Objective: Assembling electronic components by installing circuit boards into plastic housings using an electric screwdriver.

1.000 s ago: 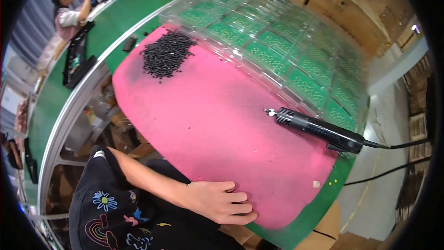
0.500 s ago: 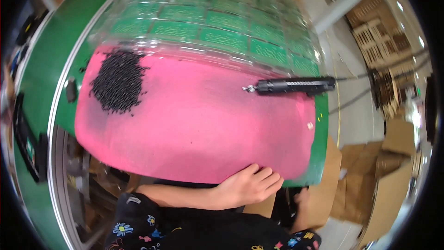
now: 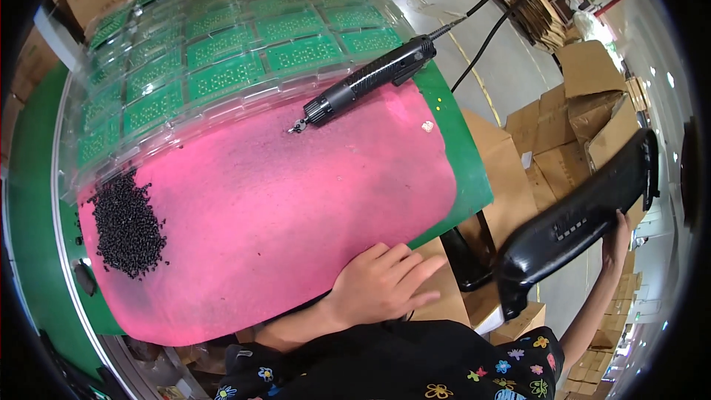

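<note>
L hand (image 3: 381, 285) now lies flat, fingers spread, gripping nothing, on the near edge of the pink foam mat (image 3: 281, 200). R hand (image 3: 616, 241), newly in view, clasps a long black moulded plastic part (image 3: 574, 226) off the bench's right. Beyond: black screw pile (image 3: 127, 224), black electric screwdriver (image 3: 366, 78), clear trays of green boards (image 3: 215, 52).

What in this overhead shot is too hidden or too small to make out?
- Head view: the right hand is mostly behind the long black part, so its grip is unclear.
- Beads in the black pile are too small to tell apart.
- Green boards blur under the clear trays' glare.
- The screwdriver cord leaves the top edge.
- The left hand covers the pink mat's near edge.
</note>
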{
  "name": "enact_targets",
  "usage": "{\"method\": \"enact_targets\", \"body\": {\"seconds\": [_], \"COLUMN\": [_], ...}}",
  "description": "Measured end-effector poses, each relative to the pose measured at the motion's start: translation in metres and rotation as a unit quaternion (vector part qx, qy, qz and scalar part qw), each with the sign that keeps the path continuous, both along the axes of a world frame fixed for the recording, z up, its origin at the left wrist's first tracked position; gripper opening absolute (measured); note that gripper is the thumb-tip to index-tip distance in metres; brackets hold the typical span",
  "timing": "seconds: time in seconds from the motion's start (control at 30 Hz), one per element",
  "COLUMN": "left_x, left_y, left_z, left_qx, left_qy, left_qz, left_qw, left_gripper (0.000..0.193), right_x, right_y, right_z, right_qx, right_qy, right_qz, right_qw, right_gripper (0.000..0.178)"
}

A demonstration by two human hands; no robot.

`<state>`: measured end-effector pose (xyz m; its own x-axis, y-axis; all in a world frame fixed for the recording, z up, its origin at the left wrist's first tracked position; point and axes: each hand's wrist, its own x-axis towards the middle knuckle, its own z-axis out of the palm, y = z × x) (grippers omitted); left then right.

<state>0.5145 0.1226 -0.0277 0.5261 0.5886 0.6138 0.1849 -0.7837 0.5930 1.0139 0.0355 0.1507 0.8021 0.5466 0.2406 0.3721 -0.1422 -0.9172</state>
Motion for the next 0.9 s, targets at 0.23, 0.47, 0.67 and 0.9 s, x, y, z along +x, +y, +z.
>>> {"method": "enact_targets", "body": {"seconds": [0.23,0.47,0.67,0.9], "left_x": [-0.085,-0.187,-0.164,-0.174], "left_y": [-0.014,-0.027,0.05,0.065], "left_z": [0.027,0.09,0.082,0.046], "left_qx": [-0.039,-0.08,0.079,-0.08], "left_qy": [-0.058,0.237,0.232,0.225], "left_qz": [0.002,0.109,0.323,0.24], "left_qw": [0.998,0.962,0.914,0.941], "left_gripper": [0.033,0.033,0.026,0.02], "right_x": [-0.18,-0.252,-0.398,-0.55], "right_y": [0.079,0.102,0.195,0.348], "right_z": [-0.067,-0.072,-0.052,-0.078], "right_qx": [-0.142,-0.291,-0.013,0.084], "right_qy": [0.192,0.155,-0.332,-0.477], "right_qz": [0.195,0.551,0.603,0.583], "right_qw": [0.951,0.767,0.726,0.653], "right_gripper": [0.023,0.013,0.012,0.031]}}
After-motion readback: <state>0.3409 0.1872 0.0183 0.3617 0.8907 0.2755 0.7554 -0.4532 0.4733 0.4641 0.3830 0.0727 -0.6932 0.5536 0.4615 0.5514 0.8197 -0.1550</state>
